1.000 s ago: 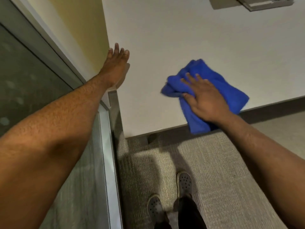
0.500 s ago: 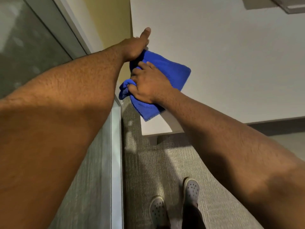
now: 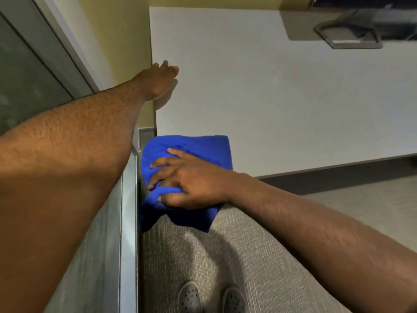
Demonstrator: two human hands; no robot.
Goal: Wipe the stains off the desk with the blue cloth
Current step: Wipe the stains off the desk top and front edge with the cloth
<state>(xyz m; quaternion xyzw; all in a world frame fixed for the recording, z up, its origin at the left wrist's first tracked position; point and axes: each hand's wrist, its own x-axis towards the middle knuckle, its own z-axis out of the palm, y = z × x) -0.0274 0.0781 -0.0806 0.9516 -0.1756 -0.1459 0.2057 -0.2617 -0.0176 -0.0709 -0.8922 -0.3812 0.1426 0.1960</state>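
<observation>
While our right hand [image 3: 191, 181] pressed the bunched blue terry cloth [image 3: 194, 147] onto the white laminate desk's [image 3: 282, 105] near-left corner, fingers clutching it, our flat, empty left hand [image 3: 161, 80] braced us.

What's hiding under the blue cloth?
Under the blue cloth is the near left corner of the white desk. Its lower part hangs past the desk's edge, above the carpet. The right hand presses it down. Any stains beneath are covered.

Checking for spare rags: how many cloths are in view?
1: the blue cloth lies at the desk's near left corner under the right hand, hanging over the front edge. Arms could hide others.
</observation>
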